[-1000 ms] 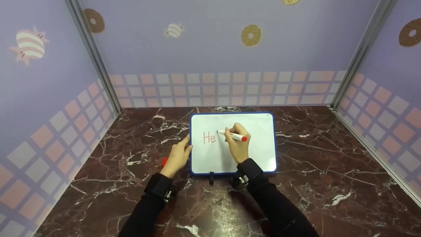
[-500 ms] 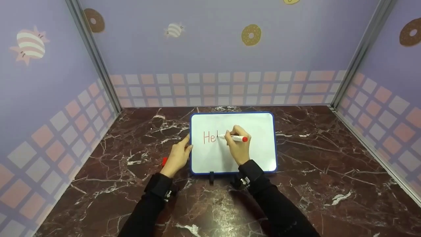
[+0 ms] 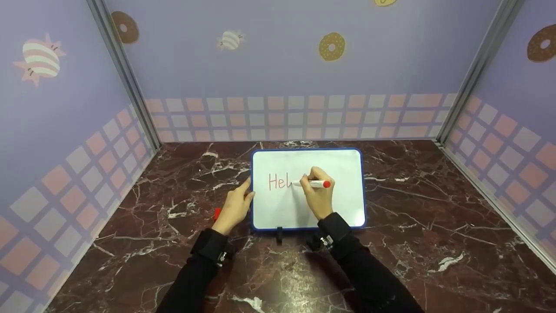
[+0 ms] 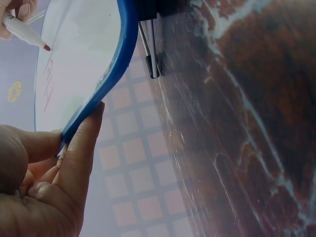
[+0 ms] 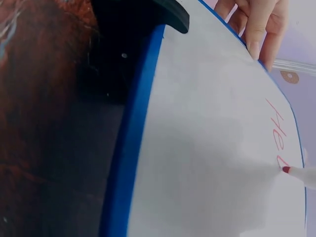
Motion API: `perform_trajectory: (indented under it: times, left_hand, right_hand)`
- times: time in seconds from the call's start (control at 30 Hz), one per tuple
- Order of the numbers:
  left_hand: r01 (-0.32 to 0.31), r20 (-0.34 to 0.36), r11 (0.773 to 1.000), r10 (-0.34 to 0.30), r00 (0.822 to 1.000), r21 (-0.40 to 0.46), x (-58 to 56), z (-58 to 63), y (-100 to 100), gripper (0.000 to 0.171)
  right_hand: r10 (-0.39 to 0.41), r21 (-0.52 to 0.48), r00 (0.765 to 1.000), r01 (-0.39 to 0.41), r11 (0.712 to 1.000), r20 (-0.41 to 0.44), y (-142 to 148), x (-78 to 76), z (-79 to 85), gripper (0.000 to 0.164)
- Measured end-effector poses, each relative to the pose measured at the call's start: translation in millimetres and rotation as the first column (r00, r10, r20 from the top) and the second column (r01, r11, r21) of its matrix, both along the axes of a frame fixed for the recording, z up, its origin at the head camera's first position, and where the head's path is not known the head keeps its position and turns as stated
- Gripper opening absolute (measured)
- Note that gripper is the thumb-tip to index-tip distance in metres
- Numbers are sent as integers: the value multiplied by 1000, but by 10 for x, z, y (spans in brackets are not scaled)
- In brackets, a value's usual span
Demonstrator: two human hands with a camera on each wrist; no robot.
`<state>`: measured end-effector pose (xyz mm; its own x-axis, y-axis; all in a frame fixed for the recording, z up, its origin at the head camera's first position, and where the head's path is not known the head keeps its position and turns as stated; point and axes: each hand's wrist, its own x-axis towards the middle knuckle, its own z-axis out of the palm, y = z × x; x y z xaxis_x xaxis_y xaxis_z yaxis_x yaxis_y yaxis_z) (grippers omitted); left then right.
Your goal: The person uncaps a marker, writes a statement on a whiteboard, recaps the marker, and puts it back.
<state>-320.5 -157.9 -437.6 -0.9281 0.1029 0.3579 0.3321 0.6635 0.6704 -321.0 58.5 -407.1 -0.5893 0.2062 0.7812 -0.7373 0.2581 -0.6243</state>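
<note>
A whiteboard (image 3: 339, 202) with a blue frame is propped up on the marble-patterned table. My left hand (image 3: 235, 206) pinches its left edge, thumb on the front and fingers behind, as the left wrist view shows. In my right hand (image 3: 319, 195) I grip a white marker (image 3: 320, 184) with a red end. Its red tip (image 5: 286, 169) is at the board's surface, just by the last stroke. Thin red letters (image 3: 277, 181) reading "Hel" stand on the upper left of the board.
A black holder (image 3: 279, 234) grips the board's lower edge, and metal legs (image 4: 152, 47) show behind it in the left wrist view. Some red object (image 3: 217, 213) is partly hidden by my left wrist. Patterned walls (image 3: 278, 65) enclose the table (image 3: 434, 208).
My right hand has moved the marker down and slightly right, and a red vertical stroke with a curved foot has appeared after "He". The left hand and the board have stayed put.
</note>
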Motion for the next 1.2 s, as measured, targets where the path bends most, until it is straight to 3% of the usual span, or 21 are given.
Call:
perform_trajectory:
  times: [0.3,0.53,0.7,0.93,1.2]
  left_hand:
    - [3,-7,1000,-3,1000,-4,4,-16,-8,50]
    - [7,-13,1000,-7,1000,-8,9,-16,-7,50]
    - [-9,-2,1000,9,1000,-15,-4,-6,3,50]
    - [-9,10,1000,9,1000,-16,-3,1,8,51]
    - [-14,10,1000,14,1000,-14,-5,-6,13,50]
  right_hand:
    - [9,-38,1000,-9,999,13,88,-297,-183,29]
    - [57,-25,998,-58,998,-24,114,-353,-233,28]
    - [40,-16,999,-40,999,10,109,-301,-194,29]
    - [76,-8,997,-76,997,21,96,-61,-34,28]
    - [46,0,999,-46,999,-7,119,5,-24,28]
